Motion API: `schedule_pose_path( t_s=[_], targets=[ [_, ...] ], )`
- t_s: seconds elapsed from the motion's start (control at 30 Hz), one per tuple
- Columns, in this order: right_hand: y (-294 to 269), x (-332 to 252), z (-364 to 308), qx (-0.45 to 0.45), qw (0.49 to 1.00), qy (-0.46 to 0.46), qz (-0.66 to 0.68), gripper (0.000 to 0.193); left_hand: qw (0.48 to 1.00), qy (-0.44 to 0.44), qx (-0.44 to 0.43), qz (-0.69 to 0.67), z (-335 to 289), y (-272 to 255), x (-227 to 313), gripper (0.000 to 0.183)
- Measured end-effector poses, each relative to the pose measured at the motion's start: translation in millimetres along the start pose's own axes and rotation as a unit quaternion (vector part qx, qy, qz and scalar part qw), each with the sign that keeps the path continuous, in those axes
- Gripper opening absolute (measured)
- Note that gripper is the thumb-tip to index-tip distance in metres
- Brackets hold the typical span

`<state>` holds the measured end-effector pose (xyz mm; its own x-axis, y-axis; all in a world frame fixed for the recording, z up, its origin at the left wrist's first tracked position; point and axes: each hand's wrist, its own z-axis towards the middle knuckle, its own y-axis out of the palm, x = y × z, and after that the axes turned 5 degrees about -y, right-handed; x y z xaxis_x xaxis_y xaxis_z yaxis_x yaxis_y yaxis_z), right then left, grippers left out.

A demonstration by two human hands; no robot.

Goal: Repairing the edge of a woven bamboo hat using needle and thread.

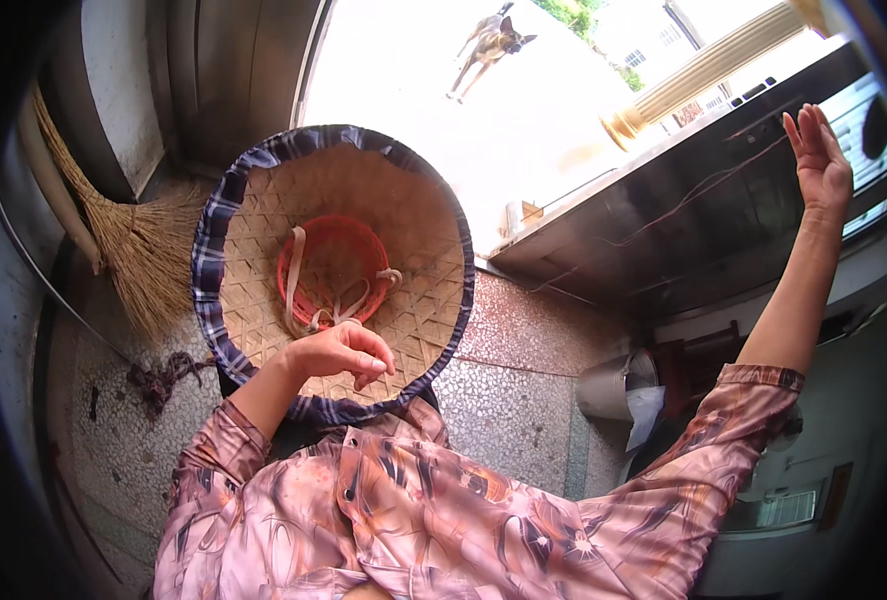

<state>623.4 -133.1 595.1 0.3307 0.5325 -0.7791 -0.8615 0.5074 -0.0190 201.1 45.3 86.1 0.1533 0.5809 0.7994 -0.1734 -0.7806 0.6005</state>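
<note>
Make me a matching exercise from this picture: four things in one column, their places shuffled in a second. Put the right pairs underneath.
Things
1. Right hand
2. Straw broom
3. Dog
4. Red round insert

Places
A. On the bright ground at the top of the picture
B. In the middle of the woven hat
C. Raised at the far right of the picture
D. Left of the woven hat

Right pairs: 1-C, 2-D, 3-A, 4-B
</note>
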Motion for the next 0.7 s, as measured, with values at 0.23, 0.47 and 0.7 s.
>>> schedule_pose_path(
  t_s=[0.23, 0.47, 0.7],
  targets=[
    [60.6, 11.7, -1.6, 0.213, 0.964, -0.050, -0.148, 0.031, 0.999, 0.000, 0.035, -0.038, -2.2, 3.7, 12.3, 0.014],
    [40.6, 6.6, 10.6, 0.185, 0.977, -0.031, -0.097, 0.032, 0.996, 0.007, 0.050, -0.068, -16.0, -9.1, 0.1, 0.012],
    [66.5, 13.8, 16.3, 0.230, 0.966, -0.044, -0.110, 0.033, 0.999, 0.017, 0.051, 0.006, -17.6, -13.0, -13.2, 0.013]
  ],
)
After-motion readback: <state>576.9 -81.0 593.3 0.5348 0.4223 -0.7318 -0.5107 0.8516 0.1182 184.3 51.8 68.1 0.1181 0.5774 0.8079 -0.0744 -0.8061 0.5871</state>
